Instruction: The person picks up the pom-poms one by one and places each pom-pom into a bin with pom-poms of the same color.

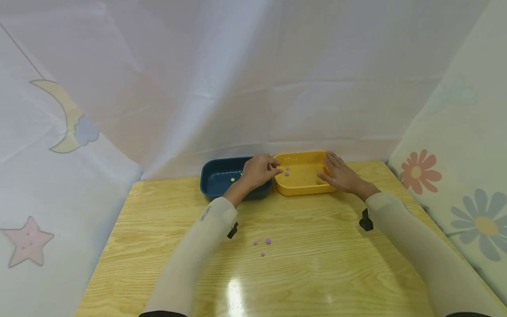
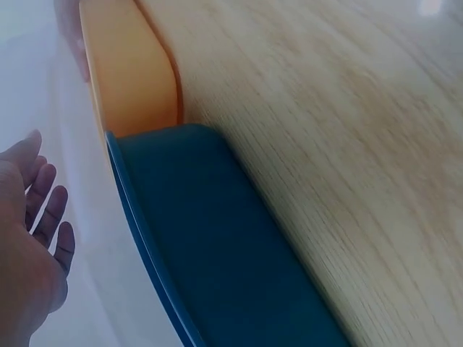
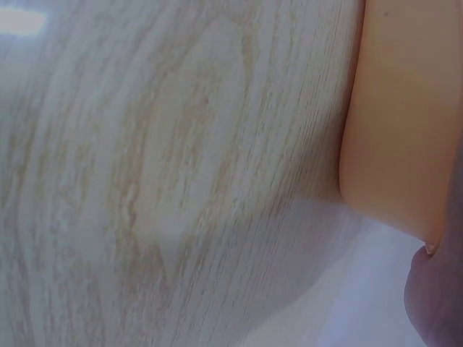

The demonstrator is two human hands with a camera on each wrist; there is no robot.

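The person's left hand [image 1: 258, 172] hangs over the right end of a dark blue, rounded rectangular plastic-looking tray [image 1: 215, 181], its fingers loosely bent, thumb and fingertips apart, with nothing visible between them. The right hand [image 1: 343, 175] lies at the right end of a yellow, rounded rectangular plastic-looking tray [image 1: 305, 190], fingers straight and thumb spread away toward the inside; from here I can't be sure how firmly it presses the rim.

The yellow tray sits just right of centre in the head view, the blue one just beside it to the left. I'd judge both light and stiff, smooth enough to slide on the wood, and not fragile. The short end walls and the rim look like the places to take hold, a hand at each end to keep it level.

Both trays open upward, their long axes running left to right across the head view, the right ends slightly higher in the frame.

Inside the yellow one, toward its left end, lie two small purple balls [image 1: 287, 174]; a small yellow-green ball [image 1: 233, 180] shows in the blue. Nearer the lower middle of the frame, three loose purple balls [image 1: 268, 241] rest on the pale wooden bench [image 1: 317, 246].
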